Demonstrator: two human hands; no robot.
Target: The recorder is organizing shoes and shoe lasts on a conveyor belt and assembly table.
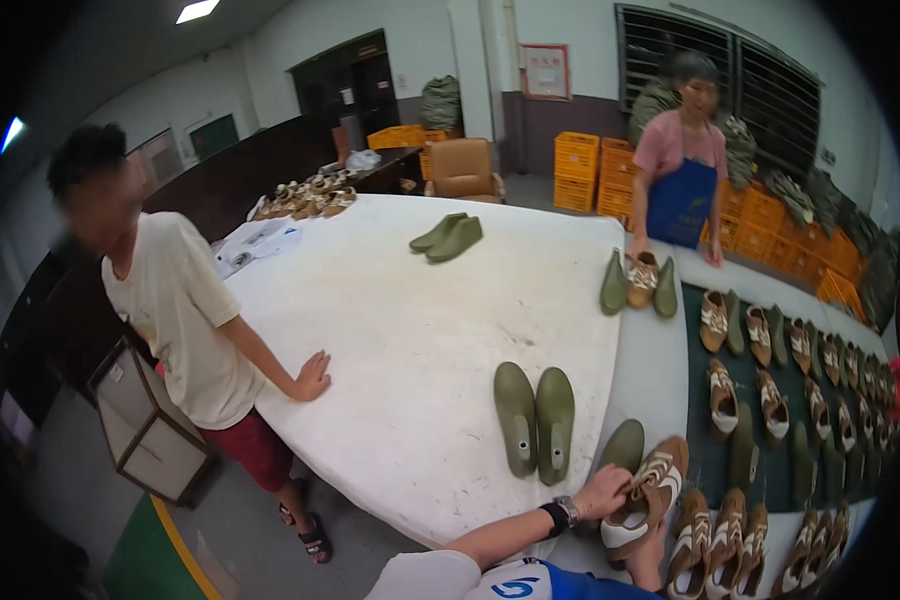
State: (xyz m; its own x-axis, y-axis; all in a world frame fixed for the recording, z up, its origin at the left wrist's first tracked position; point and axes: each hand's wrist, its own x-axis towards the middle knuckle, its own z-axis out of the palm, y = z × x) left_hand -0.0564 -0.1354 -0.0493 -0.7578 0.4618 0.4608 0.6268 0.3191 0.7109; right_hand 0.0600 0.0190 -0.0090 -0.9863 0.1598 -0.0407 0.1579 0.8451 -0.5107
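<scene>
A brown and white sneaker (662,478) is held tilted over the table's right side, its toe pointing away from me. My right hand (648,556) grips it from below near the heel, partly hidden by the shoe. With fingers closed, my left hand (602,493), a watch and black band at its wrist, takes hold of the sneaker's upper by the laces and opening. Just beyond that hand lies a green shoe last (623,446), partly covered. To the left, two more green lasts (535,425) lie side by side on the white cloth.
Sneakers and lasts stand in rows on a dark green surface (705,400) at right. Across the white table (400,330), another pair of lasts (448,238) lies far off. One person (185,310) leans on its left edge; another (682,170) handles a sneaker (643,280) at far right.
</scene>
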